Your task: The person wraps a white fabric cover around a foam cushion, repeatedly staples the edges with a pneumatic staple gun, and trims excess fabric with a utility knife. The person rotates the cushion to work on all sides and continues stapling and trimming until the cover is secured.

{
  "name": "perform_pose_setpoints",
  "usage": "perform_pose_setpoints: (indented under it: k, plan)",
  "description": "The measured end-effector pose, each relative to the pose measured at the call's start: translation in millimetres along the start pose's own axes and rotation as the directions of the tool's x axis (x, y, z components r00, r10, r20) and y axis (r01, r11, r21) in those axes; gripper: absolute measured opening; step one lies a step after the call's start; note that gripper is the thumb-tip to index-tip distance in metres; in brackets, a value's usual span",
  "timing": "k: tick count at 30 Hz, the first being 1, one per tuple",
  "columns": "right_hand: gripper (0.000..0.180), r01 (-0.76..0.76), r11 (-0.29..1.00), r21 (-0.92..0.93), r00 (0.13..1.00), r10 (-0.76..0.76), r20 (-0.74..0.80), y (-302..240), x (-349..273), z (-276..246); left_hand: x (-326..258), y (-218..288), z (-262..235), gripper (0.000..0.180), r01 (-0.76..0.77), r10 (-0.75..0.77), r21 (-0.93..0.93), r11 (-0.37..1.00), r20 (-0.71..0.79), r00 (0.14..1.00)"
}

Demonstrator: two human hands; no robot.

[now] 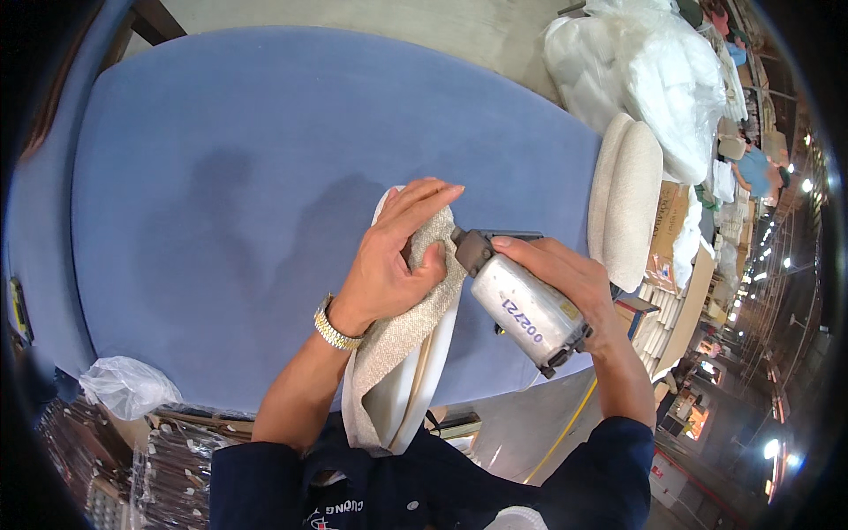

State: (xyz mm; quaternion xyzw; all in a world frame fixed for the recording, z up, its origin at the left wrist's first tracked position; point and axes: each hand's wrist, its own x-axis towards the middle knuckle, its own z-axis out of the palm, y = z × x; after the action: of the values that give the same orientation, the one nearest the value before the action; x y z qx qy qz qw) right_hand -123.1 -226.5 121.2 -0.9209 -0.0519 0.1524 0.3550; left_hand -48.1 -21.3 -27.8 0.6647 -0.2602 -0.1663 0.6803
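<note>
Beige fabric-covered panel standing on edge at the near rim of the blue padded bench, leaning back toward the torso. Left hand pressed flat over the panel's top end, fingers spread and thumb pinching the loose weave down: a closed grip on the fabric. Right hand just right of the panel, wrapped tight around a silver pneumatic staple gun, dark nose touching the panel's upper right edge. Yellow air hose below and right of the panel, trailing from the gun toward the floor. Two cream upholstered cushions well right of the panel, upright against the bench's far right edge. Bulging clear plastic bags of white stuffing beyond those, contents only dimly seen. Crumpled clear plastic bag well left of the panel, what is inside impossible to tell. Nothing lying between panel and either hand.
</note>
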Motion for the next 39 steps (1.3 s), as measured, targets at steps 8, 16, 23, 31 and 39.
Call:
perform_pose_setpoints:
  k: [8, 16, 23, 31, 39]
  plan:
    - [0.085, 0.031, 0.999, 0.010, 0.993, -0.032, 0.110, 5, 12, 0, -1, -3, -2, 0.070, 0.003, -0.003, -0.012, 1.000, 0.008, 1.000]
    - [0.085, 0.050, 0.995, -0.090, 0.975, -0.029, 0.223, 0, 26, -11, 1, -5, -4, 0.078, 0.017, -0.015, -0.040, 0.999, 0.055, 0.998]
    - [0.072, 0.028, 0.976, -0.218, 0.967, 0.029, 0.255, 1, 37, -5, 2, -14, -6, 0.085, 0.011, -0.007, -0.077, 0.997, 0.052, 0.999]
    - [0.075, 0.013, 0.955, -0.297, 0.971, 0.059, 0.232, -9, 45, 1, 7, -22, -12, 0.067, -0.006, 0.011, -0.118, 0.993, 0.039, 0.999]
    - [0.075, 0.001, 0.918, -0.397, 0.971, 0.094, 0.219, -7, 34, 0, 77, -50, -16, 0.067, 0.273, -0.182, -0.166, 0.947, 0.422, 0.888]
